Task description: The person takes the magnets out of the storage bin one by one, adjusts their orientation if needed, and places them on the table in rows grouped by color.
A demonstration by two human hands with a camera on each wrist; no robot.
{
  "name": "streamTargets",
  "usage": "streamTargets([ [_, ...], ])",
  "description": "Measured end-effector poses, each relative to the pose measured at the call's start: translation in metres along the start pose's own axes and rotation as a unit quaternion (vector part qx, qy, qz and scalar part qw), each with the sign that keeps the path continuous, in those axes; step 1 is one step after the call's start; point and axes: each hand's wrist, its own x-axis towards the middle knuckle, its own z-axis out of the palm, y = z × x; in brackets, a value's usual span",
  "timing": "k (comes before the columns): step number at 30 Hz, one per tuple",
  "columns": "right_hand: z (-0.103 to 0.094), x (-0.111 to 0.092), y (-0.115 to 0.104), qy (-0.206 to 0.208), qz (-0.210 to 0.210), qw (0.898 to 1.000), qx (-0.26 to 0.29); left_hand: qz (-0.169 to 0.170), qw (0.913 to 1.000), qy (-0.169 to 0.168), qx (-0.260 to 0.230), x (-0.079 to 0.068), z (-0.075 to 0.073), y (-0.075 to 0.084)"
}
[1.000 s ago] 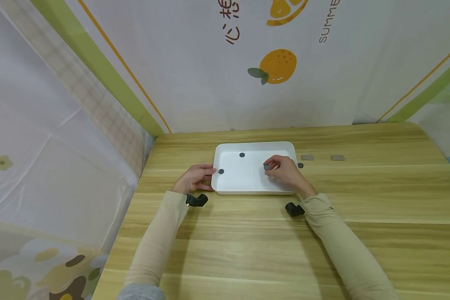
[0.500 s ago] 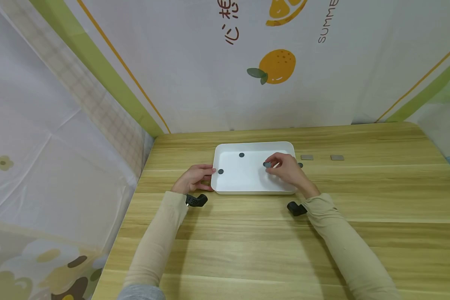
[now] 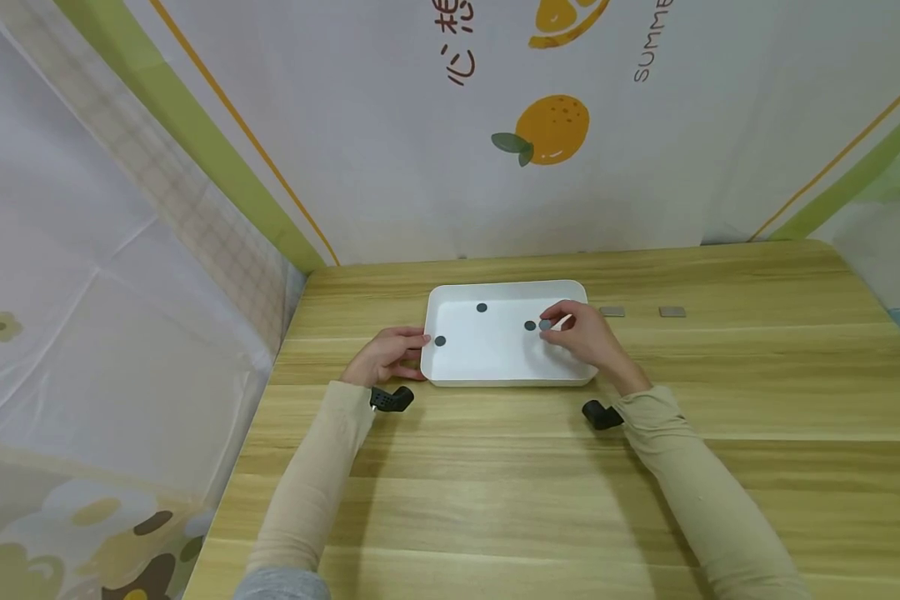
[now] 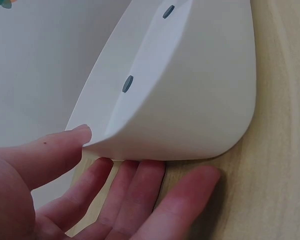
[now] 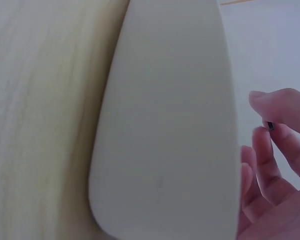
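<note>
A white shallow rectangular tray point(image 3: 487, 354) stands on the table. My left hand point(image 3: 390, 354) grips its left end; in the left wrist view one digit lies at the rim and the other fingers are against or near the outer wall. My right hand point(image 3: 588, 337) is over the tray's right part, pinching a small grey disc point(image 3: 545, 325) between thumb and finger. The right wrist view shows just a dark edge of it. Lying inside the tray are three dark discs: one just left of the pinched disc point(image 3: 530, 326), a far disc point(image 3: 482, 307) and a left disc point(image 3: 440, 341).
Two flat grey rectangular pieces lie right of the tray, a nearer piece point(image 3: 612, 312) and a farther piece point(image 3: 672, 312). The wooden table point(image 3: 480, 492) meets a printed curtain point(image 3: 390, 167) at its back edge. Black wrist cameras hang below both wrists.
My right hand has drawn right with the pinched disc, and a dark disc now shows in the tray beside it. The disc on the table right of the tray is now hidden. The left hand stays.
</note>
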Motion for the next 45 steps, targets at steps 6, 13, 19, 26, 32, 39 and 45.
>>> streamTargets([
  [6, -0.008, -0.002, 0.000, 0.013, 0.002, 1.000, -0.001, -0.003, 1.0000, -0.004, -0.005, 0.000, 0.000, 0.001],
  [13, -0.020, -0.005, 0.004, 0.030, 0.002, 1.000, -0.010, -0.001, 1.0000, -0.005, -0.008, 0.000, -0.001, 0.002],
  [19, -0.032, -0.008, 0.009, 0.043, 0.019, 0.999, -0.006, -0.007, 0.9999, -0.004, -0.009, 0.000, -0.001, 0.002],
  [26, -0.045, -0.014, 0.017, 0.064, 0.033, 0.997, -0.005, -0.003, 1.0000, -0.005, -0.006, -0.001, -0.001, 0.001],
  [32, -0.054, -0.018, 0.027, 0.078, 0.031, 0.996, -0.003, -0.002, 1.0000, -0.004, -0.006, -0.002, -0.001, 0.001],
  [39, -0.061, -0.019, 0.039, 0.084, 0.025, 0.996, -0.003, 0.000, 0.9999, -0.004, -0.010, -0.002, 0.000, 0.000],
  [45, -0.067, -0.022, 0.051, 0.090, 0.033, 0.995, -0.022, 0.001, 0.9999, -0.008, -0.010, -0.002, 0.000, 0.001],
])
